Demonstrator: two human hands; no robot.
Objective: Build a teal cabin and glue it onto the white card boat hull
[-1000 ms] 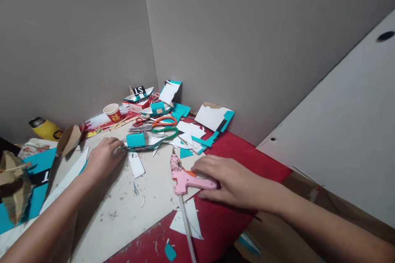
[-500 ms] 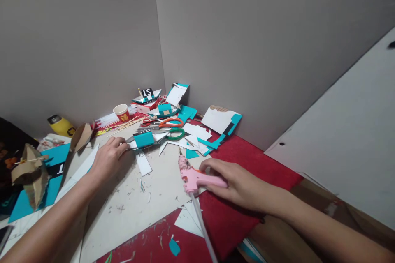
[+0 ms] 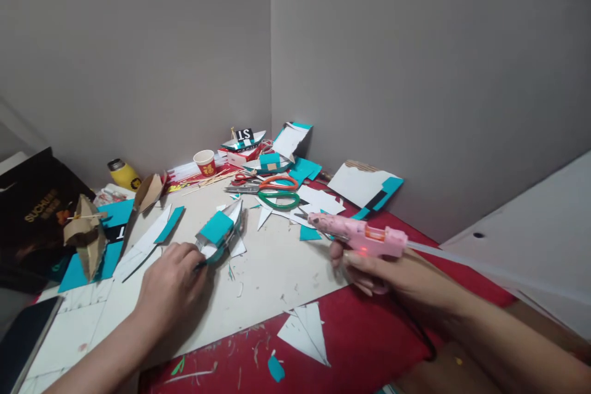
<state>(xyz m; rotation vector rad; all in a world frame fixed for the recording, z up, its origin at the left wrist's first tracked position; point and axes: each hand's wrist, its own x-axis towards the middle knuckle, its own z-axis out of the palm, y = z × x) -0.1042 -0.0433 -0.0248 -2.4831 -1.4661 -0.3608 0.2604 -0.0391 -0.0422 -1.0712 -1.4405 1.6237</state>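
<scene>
My right hand (image 3: 369, 268) is wrapped round the handle of a pink glue gun (image 3: 353, 233), held above the right side of the board. A long clear glue stick (image 3: 443, 252) juts from its back, and the nozzle points left. My left hand (image 3: 173, 280) grips the near end of a small paper boat (image 3: 221, 231), white and dark-sided with a teal cover. The boat lies tilted on the pale board (image 3: 268, 277), its far tip pointing away from me. Its gripped end is hidden by my fingers. A gap separates nozzle and boat.
Beyond the boat lie orange-handled scissors (image 3: 278, 183) and green-handled scissors (image 3: 279, 199) among paper scraps (image 3: 321, 200). Two finished-looking boats, a paper cup (image 3: 204, 163) and thin sticks stand at the back. A cardboard boat (image 3: 87, 237) and yellow bottle (image 3: 124, 173) are left.
My right hand has lifted the glue gun and turned it level, nozzle leftward. My left hand has drawn the paper boat nearer and turned it. The camera view has shifted left.
</scene>
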